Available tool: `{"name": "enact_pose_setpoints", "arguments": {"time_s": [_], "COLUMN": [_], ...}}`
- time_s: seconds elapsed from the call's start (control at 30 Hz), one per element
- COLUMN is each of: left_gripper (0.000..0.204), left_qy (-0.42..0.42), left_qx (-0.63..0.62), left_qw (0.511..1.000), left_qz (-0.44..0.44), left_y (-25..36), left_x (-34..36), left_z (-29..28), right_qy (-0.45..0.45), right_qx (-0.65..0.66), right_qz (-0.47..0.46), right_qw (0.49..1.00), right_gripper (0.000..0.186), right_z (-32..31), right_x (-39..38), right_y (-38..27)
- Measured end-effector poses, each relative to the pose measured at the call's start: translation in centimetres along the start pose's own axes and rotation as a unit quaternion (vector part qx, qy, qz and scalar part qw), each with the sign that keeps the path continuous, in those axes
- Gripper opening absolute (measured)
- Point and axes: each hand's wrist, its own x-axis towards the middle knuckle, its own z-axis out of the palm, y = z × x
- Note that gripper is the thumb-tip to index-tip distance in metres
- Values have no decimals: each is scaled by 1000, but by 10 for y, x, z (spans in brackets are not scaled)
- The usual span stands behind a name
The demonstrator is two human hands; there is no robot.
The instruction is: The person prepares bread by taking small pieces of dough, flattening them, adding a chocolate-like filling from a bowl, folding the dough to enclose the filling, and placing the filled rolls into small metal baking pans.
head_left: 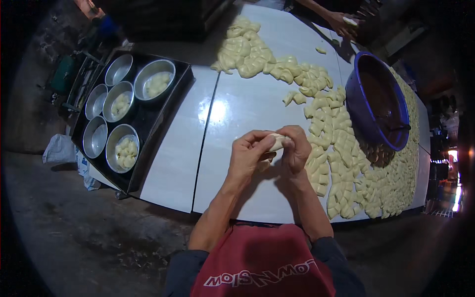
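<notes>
"Grip?"
"I've got the left hand and right hand curled in, both pinching one pale dough piece!"
"What's hidden?"
"The grip covers its underside; I can't make out its full shape."
"Position?"
"Between both hands, over the white table, left of the spread dough portions."

Your left hand and right hand meet mid-frame above the table, a dough piece between them. At frame left, a tray rests on the table's left end, carrying six pans; dough balls lie in three. More dough pieces spread from top centre to lower right. Among them, right of your hands, stands a basin with perhaps a ladle inside. Another person's hand is at upper right.
</notes>
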Motion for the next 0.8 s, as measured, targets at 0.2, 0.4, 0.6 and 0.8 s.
{"name": "enact_pose_setpoints", "arguments": {"time_s": [0.2, 0.4, 0.6, 0.8], "left_gripper": [28, 23, 38, 51], "left_qy": [-5, 7, 49, 144], "left_qx": [31, 108, 94, 261], "left_qw": [999, 994, 994, 955], "left_qz": [-17, 14, 26, -7], "left_y": [0, 4, 8, 11], "left_x": [-4, -8, -6, -10], "left_z": [5, -1, -29, -58], "right_qy": [-3, -129, -220, -284], "right_qx": [-114, -17, 59, 148], "right_qz": [-36, 179, 141, 333], "right_qw": [993, 975, 963, 887], "right_gripper": [14, 22, 33, 27], "right_z": [0, -8, -10, -7], "right_x": [-2, 6, 11, 31], "right_y": [-8, -15, -30, -10]}}
